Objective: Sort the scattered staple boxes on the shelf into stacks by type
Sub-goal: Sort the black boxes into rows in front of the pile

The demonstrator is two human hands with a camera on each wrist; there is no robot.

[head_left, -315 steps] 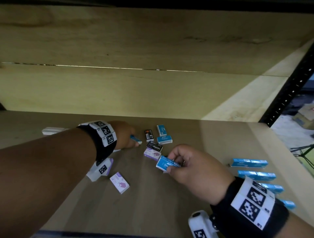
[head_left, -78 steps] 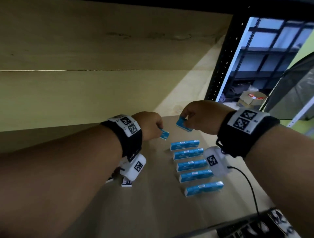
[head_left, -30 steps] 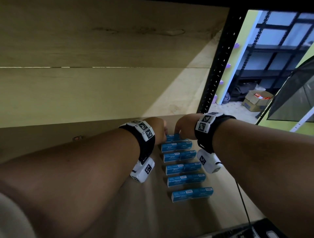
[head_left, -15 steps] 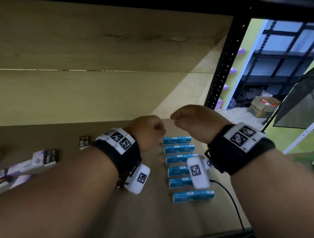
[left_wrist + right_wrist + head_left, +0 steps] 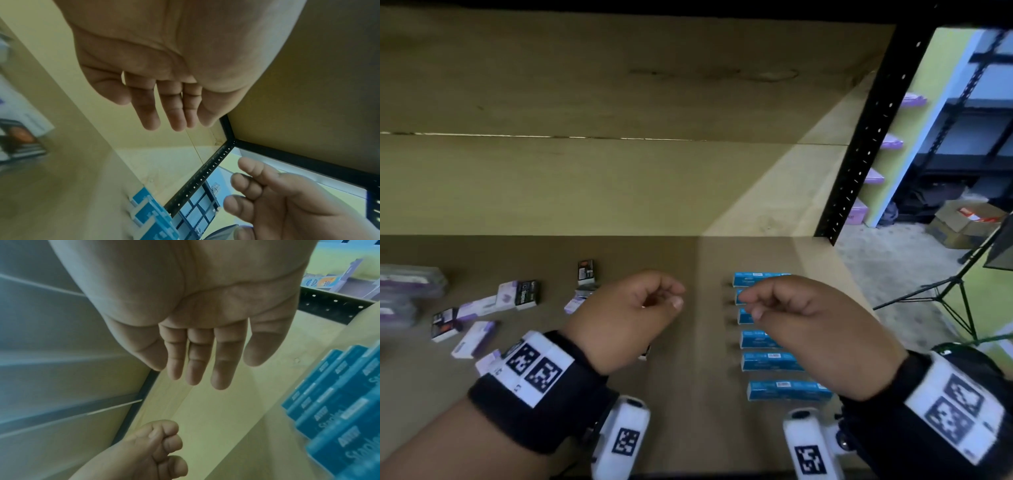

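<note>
Several blue staple boxes (image 5: 787, 390) lie in a column on the right of the wooden shelf (image 5: 688, 411); they also show as blue boxes (image 5: 339, 410) in the right wrist view. Purple-and-white boxes (image 5: 476, 339) and black boxes (image 5: 527, 294) are scattered on the left, one black box (image 5: 585, 270) further back. My left hand (image 5: 674, 298) hovers mid-shelf, fingers loosely curled, holding nothing. My right hand (image 5: 753, 306) hovers over the blue column, also empty. Both wrist views show bare palms and relaxed fingers (image 5: 174, 116) (image 5: 220, 369).
A blurred pile of purple boxes (image 5: 410, 282) sits at the far left edge. The black perforated shelf upright (image 5: 859, 154) stands at the right rear. Beyond it are a cardboard box (image 5: 962, 222) on the floor and a tripod stand (image 5: 955, 294).
Both hands have set blue boxes onto the column and come away empty. Since half a second ago they have drawn back and loosened, and my view has swung left to the scattered boxes.
</note>
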